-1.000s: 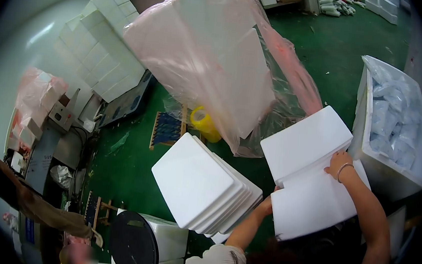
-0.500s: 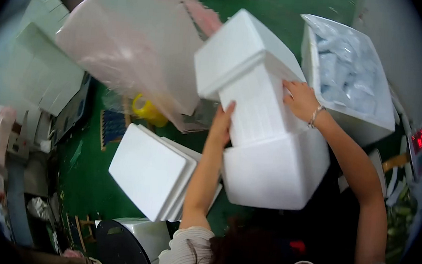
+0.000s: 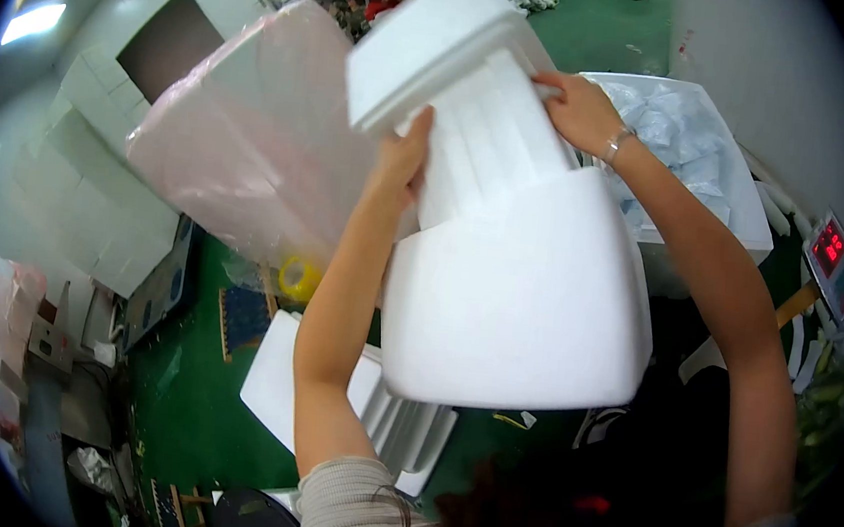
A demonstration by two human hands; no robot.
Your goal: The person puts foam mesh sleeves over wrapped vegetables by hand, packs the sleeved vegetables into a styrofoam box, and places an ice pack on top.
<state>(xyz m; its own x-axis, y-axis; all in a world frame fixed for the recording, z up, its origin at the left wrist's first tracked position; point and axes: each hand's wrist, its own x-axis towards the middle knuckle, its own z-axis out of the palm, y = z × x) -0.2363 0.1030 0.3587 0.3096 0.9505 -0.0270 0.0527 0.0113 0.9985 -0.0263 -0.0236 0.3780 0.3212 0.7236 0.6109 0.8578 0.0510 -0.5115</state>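
Observation:
A stack of white foam boxes is in front of me, tilted. Its lower box (image 3: 519,302) is large with rounded corners, and a narrower ridged middle section (image 3: 493,139) rises out of it. A wider white foam piece (image 3: 431,48) caps the far end. My left hand (image 3: 406,157) grips the left side of the middle section, thumb up and fingers partly hidden. On the other side my right hand (image 3: 578,115), with a bracelet at the wrist, presses its fingers against the same section just under the cap's edge.
White foam lids (image 3: 277,376) lie stacked on the green floor (image 3: 195,394). At right stands a foam box (image 3: 746,227) of clear bags, beside a scale with a red display (image 3: 830,249). A plastic-wrapped stack (image 3: 242,137) is behind, with a yellow tape roll (image 3: 298,278) below it.
The foam stack has come up closer to me, and its lower box looks larger. Both hands have moved up and left in view with it, and the camera has tilted upward.

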